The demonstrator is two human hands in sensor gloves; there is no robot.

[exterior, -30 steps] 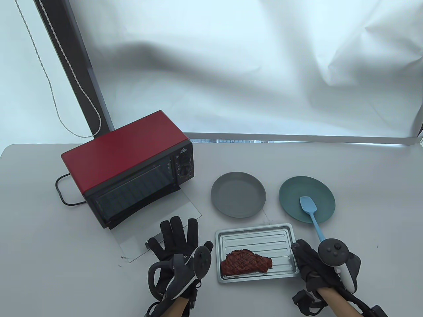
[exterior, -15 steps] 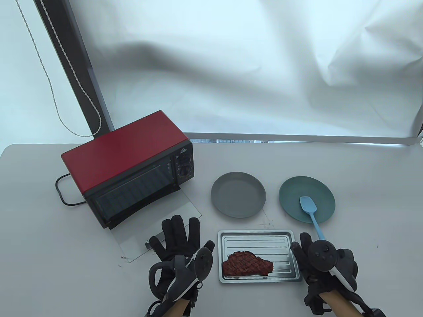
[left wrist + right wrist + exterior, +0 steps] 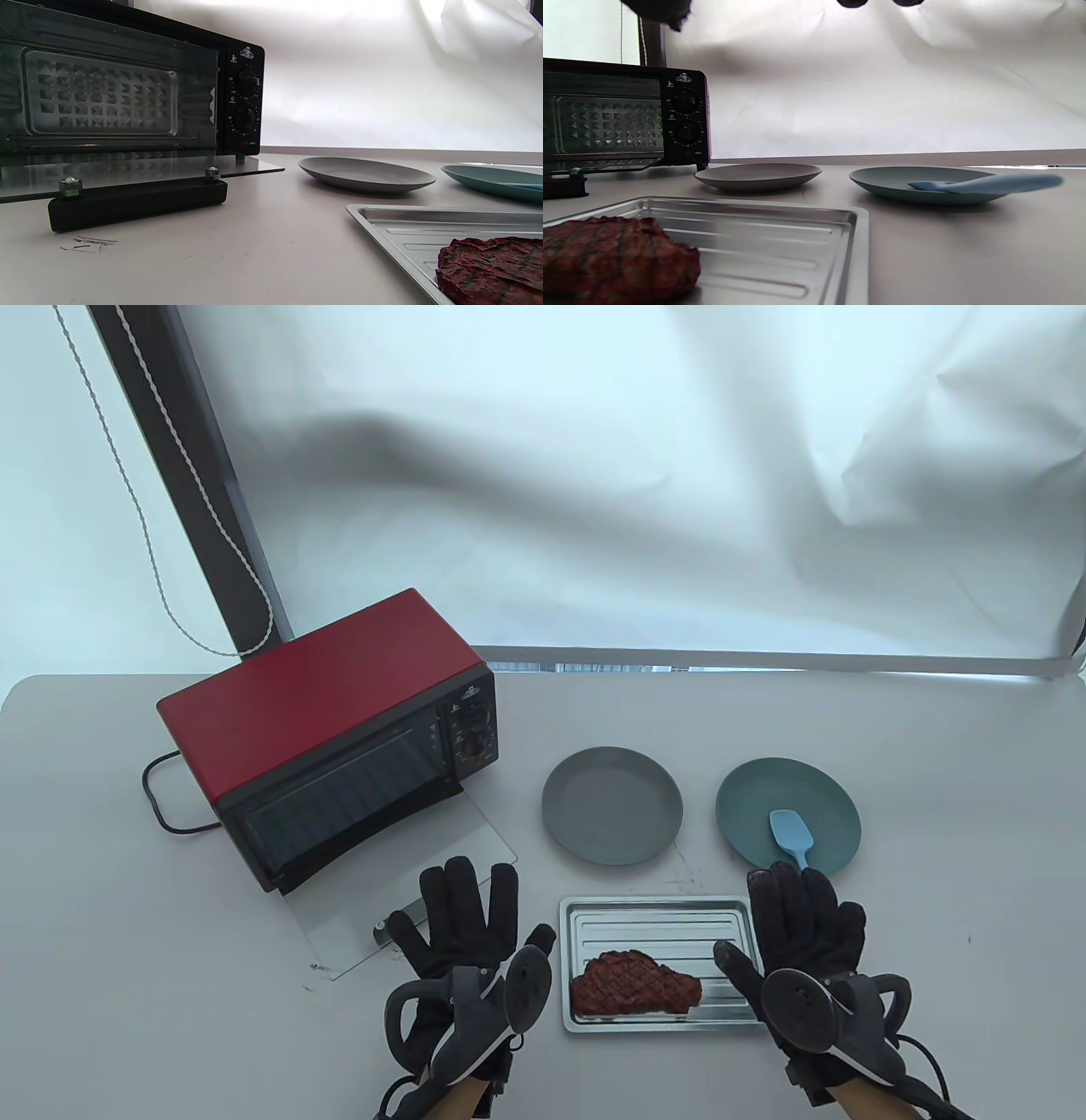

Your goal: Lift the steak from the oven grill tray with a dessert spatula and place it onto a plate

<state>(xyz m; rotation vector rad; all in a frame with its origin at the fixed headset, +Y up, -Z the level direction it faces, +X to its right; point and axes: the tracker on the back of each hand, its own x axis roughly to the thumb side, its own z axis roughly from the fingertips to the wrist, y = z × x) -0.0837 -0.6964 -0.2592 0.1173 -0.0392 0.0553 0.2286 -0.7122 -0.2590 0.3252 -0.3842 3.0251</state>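
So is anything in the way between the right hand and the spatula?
Nothing visible. The right hand lies flat just short of the teal plate, where the spatula rests; its handle runs toward the fingers over bare table.

Bare table (image 3: pixel 933 899) lies open right of the teal plate (image 3: pixel 747 806). The oven's lowered glass door (image 3: pixel 407 865) blocks the left, just beside the tray (image 3: pixel 657 909).

Two hands in black fabric sensor gloves, left hand (image 3: pixel 462 933) and right hand (image 3: pixel 797 929), each with a grey-and-black ringed tracker strapped on, bare forearms below.
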